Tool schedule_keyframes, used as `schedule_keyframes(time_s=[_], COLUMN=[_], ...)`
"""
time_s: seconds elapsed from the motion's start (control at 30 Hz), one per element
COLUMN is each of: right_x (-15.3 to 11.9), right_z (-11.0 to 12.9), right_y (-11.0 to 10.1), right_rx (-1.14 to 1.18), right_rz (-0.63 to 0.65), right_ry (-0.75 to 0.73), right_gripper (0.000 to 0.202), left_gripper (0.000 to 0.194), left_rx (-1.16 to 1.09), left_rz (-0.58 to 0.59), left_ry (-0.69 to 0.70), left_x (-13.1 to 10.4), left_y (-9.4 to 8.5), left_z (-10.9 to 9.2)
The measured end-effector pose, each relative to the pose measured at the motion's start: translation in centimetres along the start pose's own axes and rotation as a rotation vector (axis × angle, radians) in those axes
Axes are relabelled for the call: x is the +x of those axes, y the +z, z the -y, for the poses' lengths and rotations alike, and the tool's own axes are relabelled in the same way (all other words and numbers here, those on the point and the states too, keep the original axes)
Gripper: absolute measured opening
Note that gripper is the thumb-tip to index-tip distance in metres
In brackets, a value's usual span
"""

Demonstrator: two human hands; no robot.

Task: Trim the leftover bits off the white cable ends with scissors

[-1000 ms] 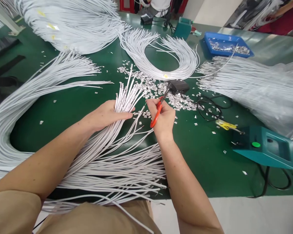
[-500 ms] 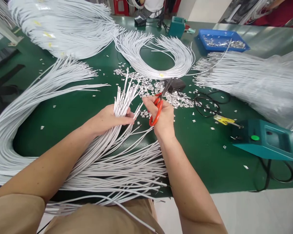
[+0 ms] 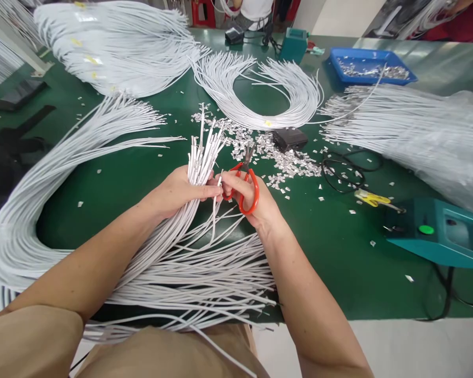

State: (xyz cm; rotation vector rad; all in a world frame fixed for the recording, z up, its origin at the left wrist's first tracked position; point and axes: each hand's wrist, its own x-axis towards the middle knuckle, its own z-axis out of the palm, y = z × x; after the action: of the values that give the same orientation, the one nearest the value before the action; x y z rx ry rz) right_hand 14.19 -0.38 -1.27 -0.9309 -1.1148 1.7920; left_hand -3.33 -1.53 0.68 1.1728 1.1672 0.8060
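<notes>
My left hand [image 3: 181, 191] is wrapped round a bundle of white cables [image 3: 200, 165], whose ends stick up above the fingers. Close on its right, my right hand [image 3: 256, 197] holds red-handled scissors [image 3: 255, 195], their dark blades pointing away from me. My right thumb and index finger meet near a cable end beside the left fingertips; whether they pinch it is hard to make out. More loose white cables [image 3: 205, 273] lie under my forearms and curve round to the left.
Small silvery scraps [image 3: 287, 160] lie beyond my hands near a black block [image 3: 289, 139]. Further off are a cable coil [image 3: 268, 119] and a blue tray [image 3: 372, 55]. On the right stand a teal device [image 3: 437, 231], yellow-handled tool [image 3: 372, 198] and wrapped cables [image 3: 418, 126]. A person [image 3: 256, 10] is behind.
My right hand has moved in against the left fingertips, and the scissors have turned more upright and shifted left. The view has swung slightly left.
</notes>
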Motion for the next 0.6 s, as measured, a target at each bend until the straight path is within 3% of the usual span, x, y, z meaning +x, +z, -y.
schedule_keyframes(time_s=[0.23,0.47,0.6], right_x=[-0.2,-0.1,0.1], right_z=[0.1,-0.3,-0.7], right_y=[0.6,-0.8,-0.8], right_rx=[-0.073,-0.783,-1.008], right_rz=[-0.085,-0.220,-0.209], right_ry=[-0.057,-0.103,-0.106], right_gripper=[0.023,0.023,0.035], left_gripper=[0.036,0.036,0.034], left_rx=[0.069,0.026,0.055], left_rz=[-0.074,-0.145,-0.145], left_ry=[0.002,0.027,0.031], left_x=[0.2,0.2,0.0], left_y=[0.0,-0.3,-0.2], left_z=[0.1,0.0,0.0])
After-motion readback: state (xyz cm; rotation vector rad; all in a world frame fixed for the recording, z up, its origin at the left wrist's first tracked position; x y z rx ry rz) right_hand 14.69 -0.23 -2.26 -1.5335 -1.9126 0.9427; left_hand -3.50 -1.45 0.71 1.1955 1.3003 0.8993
